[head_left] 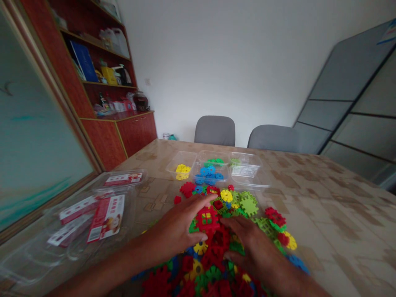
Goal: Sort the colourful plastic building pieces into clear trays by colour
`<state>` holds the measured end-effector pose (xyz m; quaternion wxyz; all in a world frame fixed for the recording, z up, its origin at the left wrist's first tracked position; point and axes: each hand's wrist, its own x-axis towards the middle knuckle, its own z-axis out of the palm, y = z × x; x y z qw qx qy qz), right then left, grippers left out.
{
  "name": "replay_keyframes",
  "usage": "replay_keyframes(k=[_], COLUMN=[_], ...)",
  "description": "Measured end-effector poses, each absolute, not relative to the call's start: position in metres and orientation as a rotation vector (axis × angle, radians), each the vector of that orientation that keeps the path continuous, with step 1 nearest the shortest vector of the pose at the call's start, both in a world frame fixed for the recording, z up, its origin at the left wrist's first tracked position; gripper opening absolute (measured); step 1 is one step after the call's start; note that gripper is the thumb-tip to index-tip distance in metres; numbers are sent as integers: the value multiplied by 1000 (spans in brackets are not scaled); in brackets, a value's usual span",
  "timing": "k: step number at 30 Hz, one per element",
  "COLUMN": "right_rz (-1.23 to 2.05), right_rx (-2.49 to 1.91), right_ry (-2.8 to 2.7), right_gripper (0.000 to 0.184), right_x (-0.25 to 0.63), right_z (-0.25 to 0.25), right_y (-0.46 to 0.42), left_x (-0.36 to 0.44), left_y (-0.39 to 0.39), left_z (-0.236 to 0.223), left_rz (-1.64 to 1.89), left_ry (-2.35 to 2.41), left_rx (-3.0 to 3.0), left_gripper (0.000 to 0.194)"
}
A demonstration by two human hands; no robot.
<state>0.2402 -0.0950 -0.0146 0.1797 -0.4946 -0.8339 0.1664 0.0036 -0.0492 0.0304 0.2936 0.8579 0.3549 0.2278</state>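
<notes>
A mixed pile of red, green, yellow and blue plastic building pieces (213, 274) spreads over the table in front of me. My left hand (179, 225) reaches over its left side, with thumb and fingers apart. Between my hands lies a red square piece (208, 220) with a window-like opening. My right hand (250, 239) is over the pile's right side, its thumb and forefinger spread beside red pieces (216, 243). Neither hand has a piece visibly gripped. Near the far edge of the pile are a yellow flower-shaped piece (226, 195) and a light green toothed piece (248, 204).
Beyond the pile stand clear plastic containers (168, 168), holding yellow (183, 171), blue (208, 176) and green pieces (215, 162) by colour. Clear lids with red-and-white labels (107, 216) lie at left. Two grey chairs (214, 130) stand behind the patterned table (312, 194).
</notes>
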Motion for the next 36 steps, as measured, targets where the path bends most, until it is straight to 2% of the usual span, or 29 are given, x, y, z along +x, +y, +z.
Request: replay_keyframes(k=[5,9,12,19,24,27,31,32,34,36], right_rz=[472,435,425,448,429,467,487,473,442,416], right_rx=[-1423,-1419,-1419,-1379,-1386,-1341,-1331,-1341,-1349,-1342], right_ry=[-2357,-2379,-2399,-2487,-2439,-2403,-2384,-2380,-2375,-2379], right_gripper=[74,67,72,83,66,64,61,61,61,63], right_x=[246,256,256,232,224,227,234,236,240,244], right_z=[-7,2,5,-6,-9,-8,-6,-6,-5,-6], right_y=[-89,-85,-89,-101,-100,-98,-94,-92,-90,-88], left_x=[17,24,22,2,-4,-5,1,4,13,22], left_y=[-58,-64,-61,-42,-36,-40,-58,-65,-79,-94], left_z=[11,-4,-3,9,5,11,28,32,32,23], left_rz=[636,553,537,570,541,495,369,329,270,240], left_ry=[909,850,819,926,932,924,959,952,894,806], left_rx=[2272,2315,2327,2338,2406,2443,2573,2615,2703,2830], left_gripper=[85,89,87,52,47,40,6,7,25,33])
